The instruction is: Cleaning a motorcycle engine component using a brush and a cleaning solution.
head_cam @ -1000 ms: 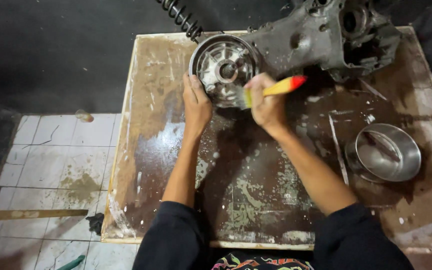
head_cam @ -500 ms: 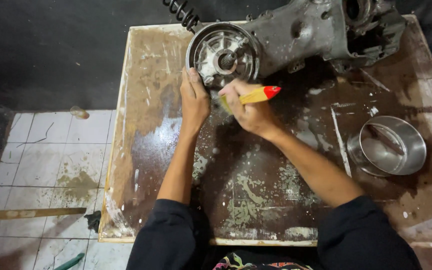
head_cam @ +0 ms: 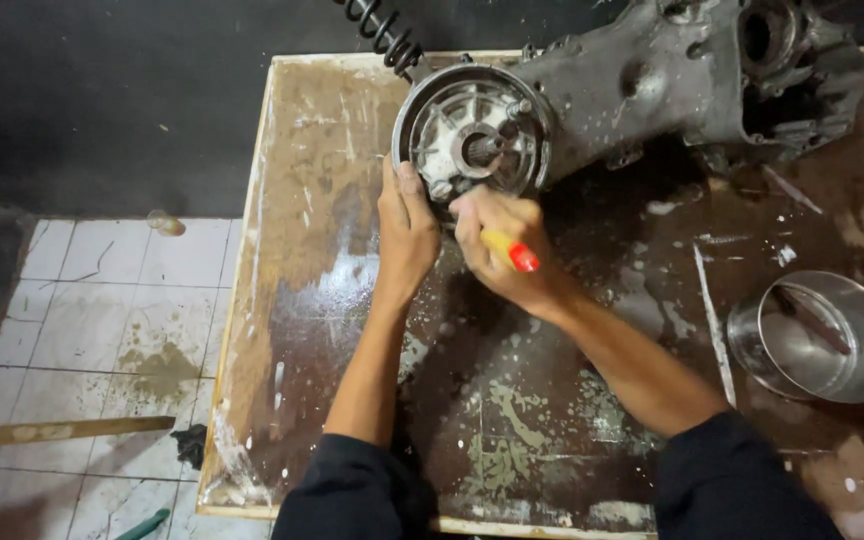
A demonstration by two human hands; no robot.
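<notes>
Stained and wet, the wooden bench [head_cam: 302,330] is standing over a white tiled floor [head_cam: 92,310]. An engine casing [head_cam: 652,80] is lying along the bench's far edge, its round hub [head_cam: 472,135] facing up near the far left corner. The left hand [head_cam: 407,235] is lying flat and open against the hub's near rim. The right hand [head_cam: 502,250] is gripping a brush [head_cam: 512,252] with a yellow-and-red handle, closed tight around it, just at the hub's near side. A steel bowl [head_cam: 817,335] is sitting near the right edge.
</notes>
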